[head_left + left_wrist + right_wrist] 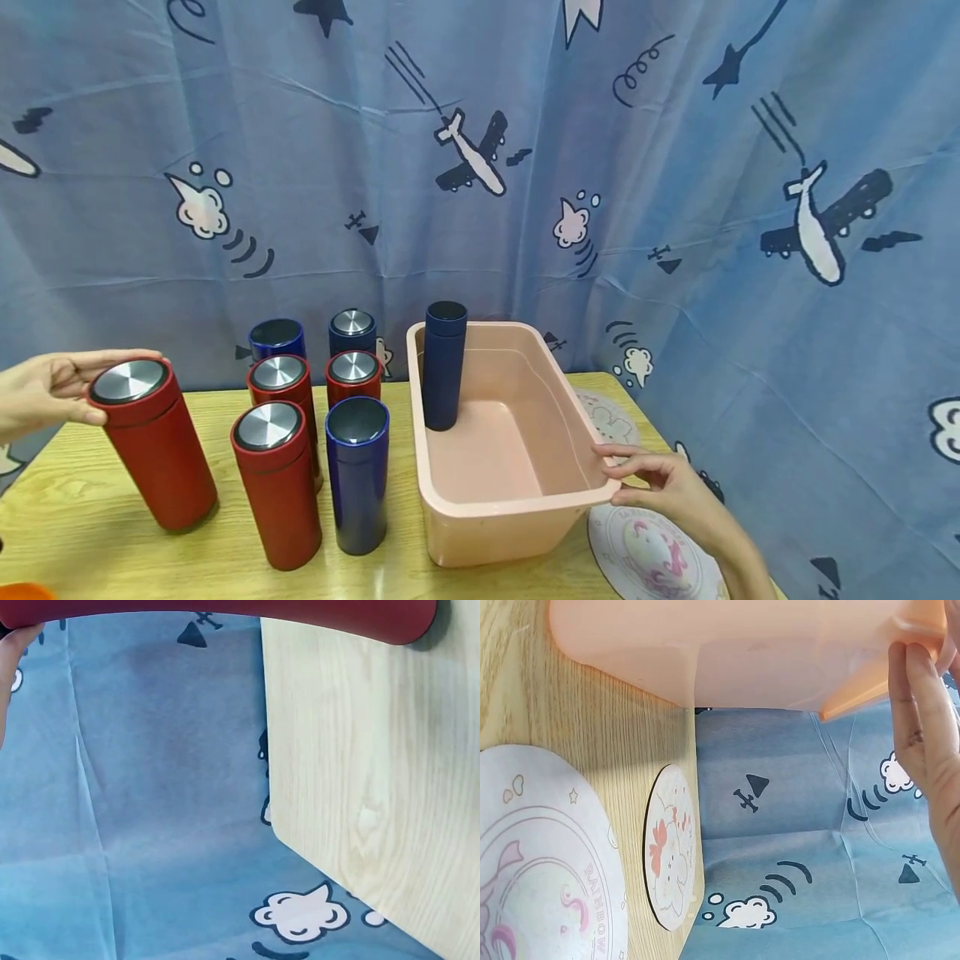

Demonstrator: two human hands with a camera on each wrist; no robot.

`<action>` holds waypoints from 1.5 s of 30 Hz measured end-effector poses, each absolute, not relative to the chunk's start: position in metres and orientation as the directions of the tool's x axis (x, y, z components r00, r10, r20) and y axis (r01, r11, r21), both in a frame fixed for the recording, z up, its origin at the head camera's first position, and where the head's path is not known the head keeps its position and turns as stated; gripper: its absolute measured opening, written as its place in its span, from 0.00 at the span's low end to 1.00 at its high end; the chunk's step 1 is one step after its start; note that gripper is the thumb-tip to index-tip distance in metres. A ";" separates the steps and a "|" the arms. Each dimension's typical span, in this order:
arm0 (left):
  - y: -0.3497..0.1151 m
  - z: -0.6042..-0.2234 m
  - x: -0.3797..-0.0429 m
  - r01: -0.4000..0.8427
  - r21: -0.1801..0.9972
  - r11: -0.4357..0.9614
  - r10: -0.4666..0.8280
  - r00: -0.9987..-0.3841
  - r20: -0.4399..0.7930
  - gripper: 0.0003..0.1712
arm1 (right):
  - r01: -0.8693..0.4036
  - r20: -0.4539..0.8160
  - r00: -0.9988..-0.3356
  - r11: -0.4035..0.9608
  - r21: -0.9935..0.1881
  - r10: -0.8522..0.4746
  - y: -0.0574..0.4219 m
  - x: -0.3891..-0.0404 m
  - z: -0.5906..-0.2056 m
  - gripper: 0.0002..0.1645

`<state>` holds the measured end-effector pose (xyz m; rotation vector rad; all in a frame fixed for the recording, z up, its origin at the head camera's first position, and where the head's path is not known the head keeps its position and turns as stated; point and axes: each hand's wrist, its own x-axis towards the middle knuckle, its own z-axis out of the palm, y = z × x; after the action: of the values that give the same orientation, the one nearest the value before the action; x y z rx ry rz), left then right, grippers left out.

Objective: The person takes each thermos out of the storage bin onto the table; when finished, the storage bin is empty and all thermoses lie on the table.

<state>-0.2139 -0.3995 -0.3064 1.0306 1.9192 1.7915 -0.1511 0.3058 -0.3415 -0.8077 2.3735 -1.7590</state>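
Note:
At the left of the head view, my left hand grips a red thermos flask near its silver-topped lid, thumb in front and fingers behind. The flask stands on the table at the left of the others. A strip of its red side crosses the top of the left wrist view. My right hand pinches the right front rim of a pink plastic tub. One dark blue flask stands inside the tub, at its left wall. From the right wrist, the fingers are seen against the tub's rim.
Left of the tub stand several more flasks, among them a red one and a shiny blue one. Two round printed mats lie at the tub's right. Something orange shows at the lower left. A patterned blue curtain hangs behind.

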 end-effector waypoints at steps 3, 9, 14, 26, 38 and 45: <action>-0.399 -0.304 -0.220 0.259 0.964 -0.067 0.681 -0.694 0.234 0.42 | -0.355 0.235 -0.862 0.204 -0.912 -0.449 0.306 -0.151 -0.342 0.16; -0.397 -0.300 -0.230 0.260 0.951 0.167 0.541 -0.830 0.132 0.40 | -0.378 0.256 -0.854 0.202 -0.903 -0.453 0.308 -0.150 -0.344 0.16; -0.396 -0.300 -0.238 0.236 0.930 0.280 0.468 -0.880 0.082 0.39 | -0.380 0.262 -0.847 0.182 -0.907 -0.462 0.309 -0.150 -0.345 0.16; -0.387 -0.308 -0.246 0.245 0.905 0.347 0.395 -0.914 0.095 0.36 | -0.352 0.239 -0.852 0.170 -0.921 -0.466 0.306 -0.150 -0.344 0.17; -0.384 -0.312 -0.260 0.279 0.888 0.366 0.397 -0.910 0.123 0.36 | -0.350 0.244 -0.854 0.161 -0.923 -0.460 0.305 -0.150 -0.344 0.17; -0.386 -0.312 -0.268 0.226 0.872 0.434 0.380 -0.923 0.050 0.36 | -0.346 0.244 -0.857 0.156 -0.925 -0.453 0.306 -0.150 -0.344 0.17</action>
<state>-0.2683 -0.3859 -0.3124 0.5389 2.5269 1.5001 -0.1499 0.3059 -0.3444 -0.8042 2.3175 -1.8144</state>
